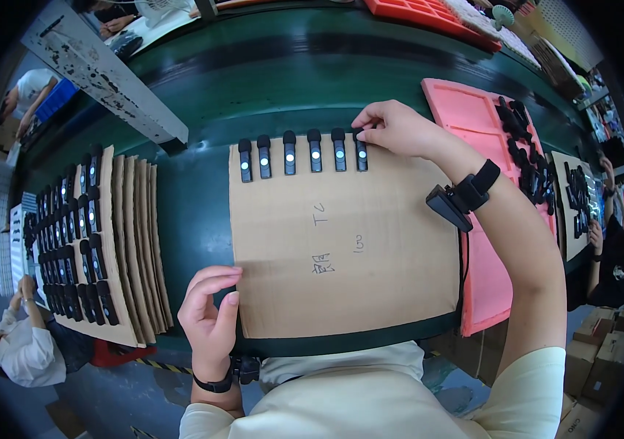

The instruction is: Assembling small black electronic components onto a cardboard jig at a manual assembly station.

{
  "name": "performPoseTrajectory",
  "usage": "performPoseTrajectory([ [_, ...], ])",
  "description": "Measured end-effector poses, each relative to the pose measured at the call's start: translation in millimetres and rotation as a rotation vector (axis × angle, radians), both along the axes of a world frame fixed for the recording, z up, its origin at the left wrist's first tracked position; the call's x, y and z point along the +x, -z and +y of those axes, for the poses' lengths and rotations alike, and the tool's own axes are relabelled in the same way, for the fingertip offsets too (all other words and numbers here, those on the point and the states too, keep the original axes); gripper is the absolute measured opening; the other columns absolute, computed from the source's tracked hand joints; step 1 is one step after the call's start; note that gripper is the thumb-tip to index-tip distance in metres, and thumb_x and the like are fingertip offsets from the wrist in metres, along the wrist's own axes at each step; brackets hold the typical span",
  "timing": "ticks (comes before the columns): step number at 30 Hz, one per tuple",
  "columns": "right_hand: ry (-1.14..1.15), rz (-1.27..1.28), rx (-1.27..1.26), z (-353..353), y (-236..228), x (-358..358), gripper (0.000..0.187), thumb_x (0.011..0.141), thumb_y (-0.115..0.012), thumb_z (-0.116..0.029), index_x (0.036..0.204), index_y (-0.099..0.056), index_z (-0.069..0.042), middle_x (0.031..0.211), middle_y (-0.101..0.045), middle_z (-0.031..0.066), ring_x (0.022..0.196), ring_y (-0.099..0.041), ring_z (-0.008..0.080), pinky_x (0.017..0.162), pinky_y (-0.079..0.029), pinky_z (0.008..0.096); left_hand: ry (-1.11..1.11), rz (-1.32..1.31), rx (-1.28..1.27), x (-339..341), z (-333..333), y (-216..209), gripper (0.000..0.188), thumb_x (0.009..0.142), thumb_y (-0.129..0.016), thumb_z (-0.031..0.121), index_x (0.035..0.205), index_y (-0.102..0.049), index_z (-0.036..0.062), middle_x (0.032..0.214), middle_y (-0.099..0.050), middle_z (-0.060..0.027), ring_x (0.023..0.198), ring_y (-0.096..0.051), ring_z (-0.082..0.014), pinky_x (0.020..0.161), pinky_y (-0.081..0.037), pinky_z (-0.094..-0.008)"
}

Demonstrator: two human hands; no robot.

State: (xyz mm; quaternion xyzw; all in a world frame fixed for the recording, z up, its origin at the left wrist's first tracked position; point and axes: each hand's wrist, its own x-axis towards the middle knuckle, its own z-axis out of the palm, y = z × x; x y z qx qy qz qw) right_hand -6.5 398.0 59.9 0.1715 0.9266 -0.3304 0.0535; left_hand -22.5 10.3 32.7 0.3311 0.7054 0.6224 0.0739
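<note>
A sheet of brown cardboard (pixel 407 249) with handwritten marks lies in front of me. Along its far edge stands a row of small black microphones (pixel 290 157) with foam tops and glowing round spots. At the right end of that row, my right hand (pixel 397 129) pinches the foam top of the last microphone (pixel 362 159) between thumb and fingers. My left hand (pixel 208 307) is beside the cardboard's left edge, thumb and fingers apart, holding nothing. Both wrists wear black straps.
Left, a stack of cardboard sheets (pixel 136 249) carries rows of similar microphones. On the right, a pink tray (pixel 484 278) holds a heap of black microphones at its far end. A scuffed white post (pixel 107 73) rises at the far left. Other people work at both sides.
</note>
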Motion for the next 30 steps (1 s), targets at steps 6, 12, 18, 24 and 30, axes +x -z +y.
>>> performPoseTrajectory([
  [6, 0.009, 0.174, 0.043, -3, -20, 40, 0.026, 0.088, -0.067, -0.011, 0.111, -0.065, 0.000, 0.095, -0.065, 0.0063, 0.080, -0.058, 0.0119, 0.075, -0.049, 0.0260, 0.018, -0.020, 0.009, 3, 3, 1, 0.015, 0.084, -0.062, -0.004, 0.099, -0.064, -0.0037, 0.106, -0.064, -0.0160, 0.101, -0.061, -0.0247, 0.092, -0.047, -0.0343],
  [12, 0.098, 0.365, 0.136, 22, -52, 137, 0.026, 0.088, -0.067, -0.011, 0.111, -0.063, 0.000, 0.094, -0.063, 0.0041, 0.079, -0.055, 0.0100, 0.075, -0.047, 0.0249, 0.024, 0.008, 0.034, 10, -2, -3, 0.014, 0.087, -0.062, 0.003, 0.099, -0.063, -0.0035, 0.107, -0.063, -0.0165, 0.101, -0.060, -0.0253, 0.092, -0.047, -0.0356],
  [18, 0.492, 0.236, 0.208, 47, -53, 250, 0.017, 0.087, -0.066, -0.008, 0.102, -0.063, 0.000, 0.089, -0.062, 0.0042, 0.075, -0.056, 0.0115, 0.070, -0.047, 0.0254, 0.047, 0.065, 0.062, 13, 9, -14, 0.016, 0.090, -0.061, 0.010, 0.100, -0.062, -0.0026, 0.107, -0.062, -0.0176, 0.101, -0.060, -0.0257, 0.090, -0.049, -0.0365],
  [24, 0.515, -0.044, 0.380, 40, -17, 306, 0.013, 0.083, -0.069, -0.007, 0.090, -0.061, 0.000, 0.084, -0.059, 0.0066, 0.072, -0.057, 0.0149, 0.066, -0.047, 0.0293, 0.091, 0.082, 0.072, 19, 20, -18, 0.015, 0.090, -0.061, 0.009, 0.100, -0.062, -0.0023, 0.107, -0.062, -0.0179, 0.101, -0.060, -0.0258, 0.089, -0.050, -0.0365],
  [30, 0.399, 0.171, 0.626, 25, 10, 315, 0.015, 0.076, -0.072, -0.006, 0.083, -0.059, -0.002, 0.085, -0.059, 0.0106, 0.073, -0.061, 0.0248, 0.064, -0.047, 0.0359, 0.155, 0.070, 0.069, 29, 32, -25, 0.014, 0.089, -0.061, 0.007, 0.099, -0.062, -0.0027, 0.106, -0.062, -0.0177, 0.101, -0.060, -0.0258, 0.090, -0.049, -0.0366],
])
